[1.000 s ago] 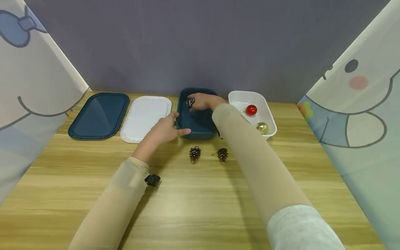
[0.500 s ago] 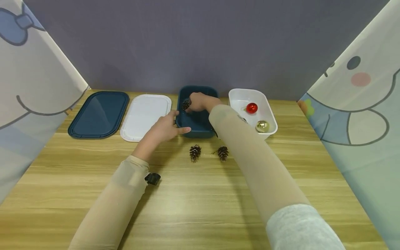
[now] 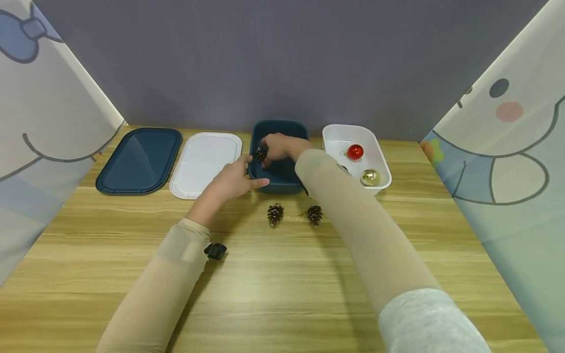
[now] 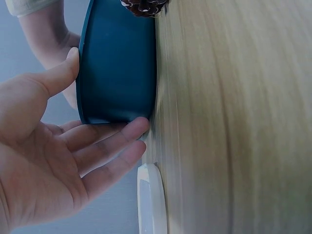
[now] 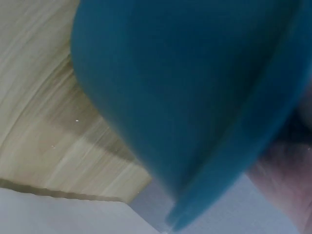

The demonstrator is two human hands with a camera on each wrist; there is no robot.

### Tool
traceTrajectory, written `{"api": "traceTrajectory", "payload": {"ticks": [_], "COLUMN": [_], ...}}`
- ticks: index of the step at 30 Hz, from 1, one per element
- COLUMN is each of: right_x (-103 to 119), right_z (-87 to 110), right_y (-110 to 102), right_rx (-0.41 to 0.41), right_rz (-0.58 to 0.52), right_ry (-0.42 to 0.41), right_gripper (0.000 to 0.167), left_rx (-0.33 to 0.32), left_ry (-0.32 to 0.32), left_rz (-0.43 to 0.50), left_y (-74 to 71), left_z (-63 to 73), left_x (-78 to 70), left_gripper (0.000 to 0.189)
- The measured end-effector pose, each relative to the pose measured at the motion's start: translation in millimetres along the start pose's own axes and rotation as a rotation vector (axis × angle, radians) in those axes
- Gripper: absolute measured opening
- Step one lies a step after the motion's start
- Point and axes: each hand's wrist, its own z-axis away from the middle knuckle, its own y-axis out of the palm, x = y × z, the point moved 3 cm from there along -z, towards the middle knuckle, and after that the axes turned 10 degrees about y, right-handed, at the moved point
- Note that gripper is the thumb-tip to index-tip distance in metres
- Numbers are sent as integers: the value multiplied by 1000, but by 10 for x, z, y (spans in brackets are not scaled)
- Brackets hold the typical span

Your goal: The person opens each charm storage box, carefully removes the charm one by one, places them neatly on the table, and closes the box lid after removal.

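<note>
The left hand (image 3: 232, 182) rests against the left end of a dark blue plastic box (image 3: 282, 188), its fingers extended along the outside. In the left wrist view the thumb (image 4: 66, 73) touches the rim. Reaching into that box, the right hand (image 3: 279, 147) holds a dark pine cone (image 3: 261, 154) at its fingertips, low near the left wall. The box wall hides most of this hand in the right wrist view. Two more pine cones, one left (image 3: 275, 215) and one right (image 3: 315, 215), lie on the table in front of the box.
A white box (image 3: 383, 166) at the right contains a red ball ornament (image 3: 355, 152) and a gold one (image 3: 370, 177); the right sleeve partly covers another item there. Flat at the left lie a dark blue lid (image 3: 139, 162) and a white lid (image 3: 205, 164). A grey wall stands behind.
Inside the blue box, the right hand's pine cone has shifted slightly left and toward the near side. The left hand keeps its place on the box.
</note>
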Motion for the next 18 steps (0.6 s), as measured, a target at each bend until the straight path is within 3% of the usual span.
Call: {"api": "traceTrajectory", "payload": {"ticks": [9, 18], "right_x": [-22, -191], "right_z": [10, 133], "right_y": [-5, -128], "right_rx": [-23, -154], "right_rz": [36, -114], "right_ry": [-21, -94], "right_gripper": [80, 75], "left_rx": [6, 18], "left_ry": [-4, -16], "left_rz": [6, -13], "left_y": [21, 51], "left_z": [-19, -50], "left_x": [1, -20], "left_gripper": [99, 99]}}
